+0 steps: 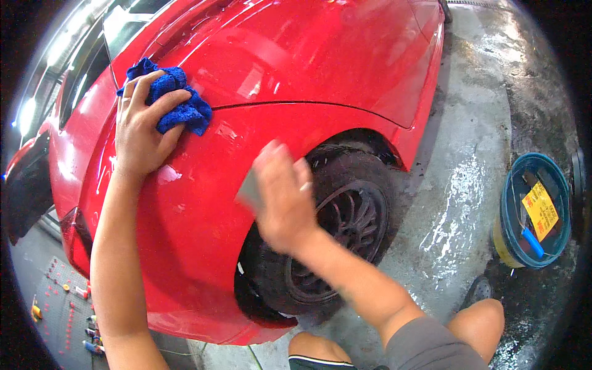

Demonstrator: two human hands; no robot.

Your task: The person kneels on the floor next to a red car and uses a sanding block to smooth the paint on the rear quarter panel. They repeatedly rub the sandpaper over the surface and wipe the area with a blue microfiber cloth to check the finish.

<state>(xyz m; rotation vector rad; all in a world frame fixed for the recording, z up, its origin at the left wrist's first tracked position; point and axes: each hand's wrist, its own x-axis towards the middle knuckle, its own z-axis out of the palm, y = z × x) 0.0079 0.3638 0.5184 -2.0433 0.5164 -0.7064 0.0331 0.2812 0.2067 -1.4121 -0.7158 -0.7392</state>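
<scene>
Holding a blue cloth [188, 115] in a half-curled left grip [139, 128].

The wet floor [459, 123] bears a car [240, 126] and bucket [509, 209].

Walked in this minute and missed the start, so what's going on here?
A person is working on a red car with bare hands. The left hand holds a bunched blue cloth against the bodywork. The right hand, blurred, is over a small grey thing near the wheel; its exact grip can't be made out. A bucket stands on the wet floor to the right.
</scene>
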